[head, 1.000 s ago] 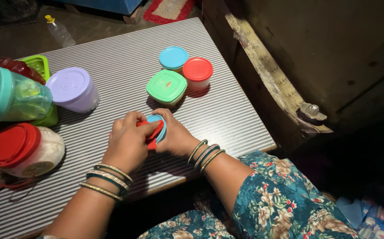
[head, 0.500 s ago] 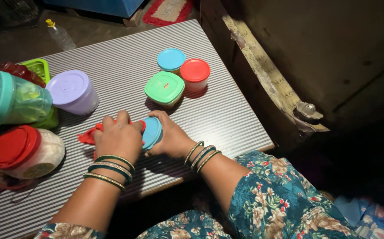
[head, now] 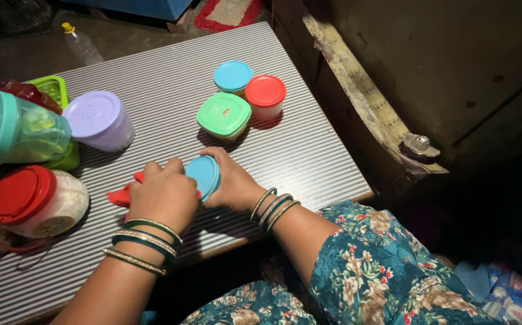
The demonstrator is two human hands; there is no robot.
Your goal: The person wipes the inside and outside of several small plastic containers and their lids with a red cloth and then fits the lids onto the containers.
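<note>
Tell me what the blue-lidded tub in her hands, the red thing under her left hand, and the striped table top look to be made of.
Blue-lidded tub: likely plastic; smooth, evenly coloured lid with a soft sheen.
Red cloth: looks like fabric; limp, creased, matte, bunched under the left hand.
Table top: hard ribbed sheet, grey and white lines, slightly glossy; laminate or metal, cannot tell.
The right hand steadies the tub.

We see the right hand (head: 234, 183) gripping a small blue-lidded container (head: 203, 176) tilted on the striped table (head: 309, 162), the left hand (head: 163, 195) pressing a red cloth (head: 119, 195) just left of that container, and three small lidded tubs (head: 228, 114) clustered beyond it.
</note>
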